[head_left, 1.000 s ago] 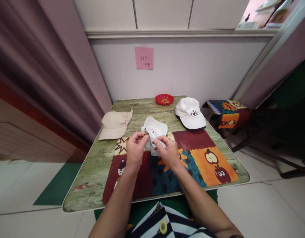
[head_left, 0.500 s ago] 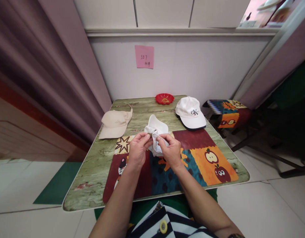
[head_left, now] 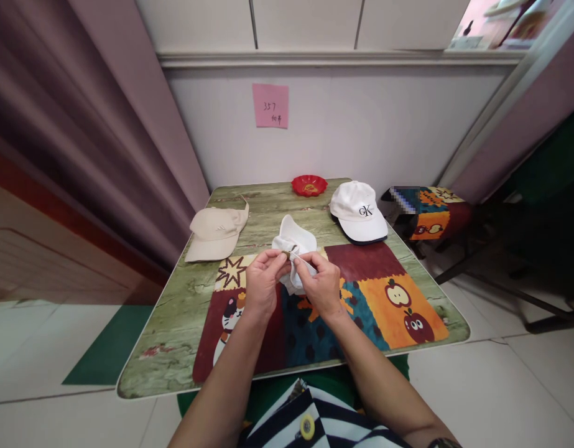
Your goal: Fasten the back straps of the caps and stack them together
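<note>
Tabletop leaves us room at its edge left of the mat; the beige cap sits beyond the mat's far-left corner. Over the mat's far side our left hand and right hand pinch the strap of the pale cap just ahead.

A rectangular table with rounded corners, a pale rim and a green, weathered wood-grain top carries everything. Along its near side lies a flat patchwork mat in maroon, orange, blue and cream, printed with apples and a cat. A beige fabric cap sits at the left edge, a white fabric cap with dark lettering at the right, and a red scalloped dish at the back.
</note>
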Motion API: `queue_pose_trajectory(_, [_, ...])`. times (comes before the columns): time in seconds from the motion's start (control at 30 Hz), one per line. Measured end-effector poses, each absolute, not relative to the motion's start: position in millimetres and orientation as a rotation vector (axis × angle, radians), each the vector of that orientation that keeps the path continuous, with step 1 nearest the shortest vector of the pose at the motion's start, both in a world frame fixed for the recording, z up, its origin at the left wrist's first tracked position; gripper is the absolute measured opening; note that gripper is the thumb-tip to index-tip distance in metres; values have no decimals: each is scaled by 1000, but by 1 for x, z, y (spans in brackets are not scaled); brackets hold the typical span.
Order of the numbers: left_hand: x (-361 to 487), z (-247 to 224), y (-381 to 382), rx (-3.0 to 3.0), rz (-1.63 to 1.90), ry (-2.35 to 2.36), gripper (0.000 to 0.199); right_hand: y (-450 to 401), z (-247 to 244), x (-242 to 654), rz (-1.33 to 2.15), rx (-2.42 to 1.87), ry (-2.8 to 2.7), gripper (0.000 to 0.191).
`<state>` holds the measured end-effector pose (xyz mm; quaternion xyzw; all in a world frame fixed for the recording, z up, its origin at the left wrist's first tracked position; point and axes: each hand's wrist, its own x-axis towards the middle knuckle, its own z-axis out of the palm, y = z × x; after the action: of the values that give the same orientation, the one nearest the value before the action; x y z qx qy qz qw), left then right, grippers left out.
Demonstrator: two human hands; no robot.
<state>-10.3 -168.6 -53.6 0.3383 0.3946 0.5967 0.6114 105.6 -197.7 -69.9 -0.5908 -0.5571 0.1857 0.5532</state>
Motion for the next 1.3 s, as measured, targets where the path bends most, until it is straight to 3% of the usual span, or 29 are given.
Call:
queue_pose_trajectory(0.4, [-10, -57, -168, 874, 1355, 934, 28, -198, -62, 117, 412, -1418, -1487, 22])
queue_pose_trajectory(1.3, [-12, -61, -165, 771, 1313, 902, 35, -199, -61, 124, 564, -1356, -1327, 21])
